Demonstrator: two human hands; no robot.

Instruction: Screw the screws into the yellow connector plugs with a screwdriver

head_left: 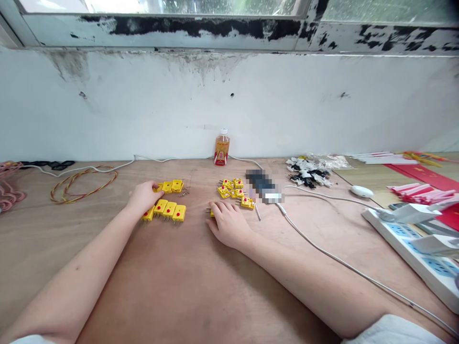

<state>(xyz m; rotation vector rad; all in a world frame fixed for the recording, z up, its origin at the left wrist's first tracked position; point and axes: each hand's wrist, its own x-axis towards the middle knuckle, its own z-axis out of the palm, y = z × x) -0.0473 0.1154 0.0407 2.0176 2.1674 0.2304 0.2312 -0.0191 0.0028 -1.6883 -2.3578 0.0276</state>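
My left hand (143, 197) has its thumb and fingers closed around a yellow plug cover (158, 188) at the left end of a short row of yellow covers (177, 185). Below that hand runs a row of yellow two-pin plugs (169, 210) with red dots, pins toward me; the leftmost is partly hidden by the hand. My right hand (231, 223) lies palm down with curled fingers over another yellow plug (212, 213), whose pins stick out to the left. Just beyond it sit several opened yellow plug halves (236, 192). Small screws (184, 192) lie beside the cover row.
A thin screwdriver (258, 211) lies near a phone (263, 184) with a white cable (315, 243). A bottle (222, 149) stands by the wall. Coiled red-yellow wire (84, 184) is at left; a power strip (412, 253) and black-and-white parts (310, 173) are at right.
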